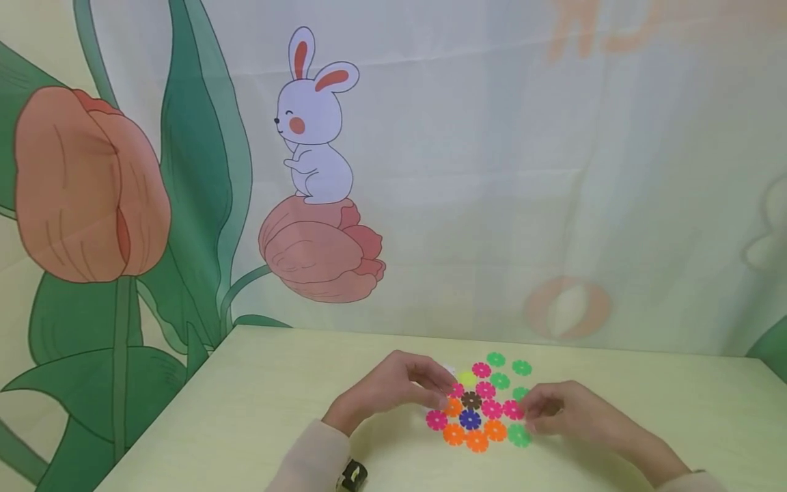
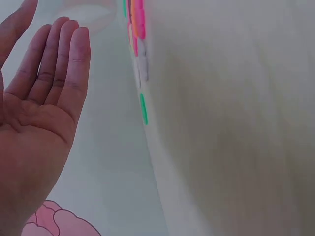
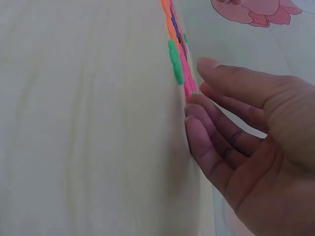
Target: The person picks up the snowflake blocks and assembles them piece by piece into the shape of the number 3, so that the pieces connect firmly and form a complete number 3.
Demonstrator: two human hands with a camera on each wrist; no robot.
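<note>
Colourful flower-shaped discs lie flat in a cluster on the tabletop, between the left hand and right hand. Both hands are unclenched, grasping nothing, seemingly flanking the discs to keep them gathered.

The left sleeve is pale cream and plain, reaching to the wrist. At its right side shows a small black box with a light yellowish mark. Of the right sleeve, only a pale strip shows at the near right, with a thin dark edge. The left hand and right hand are bare; creases cross the left palm.
</note>
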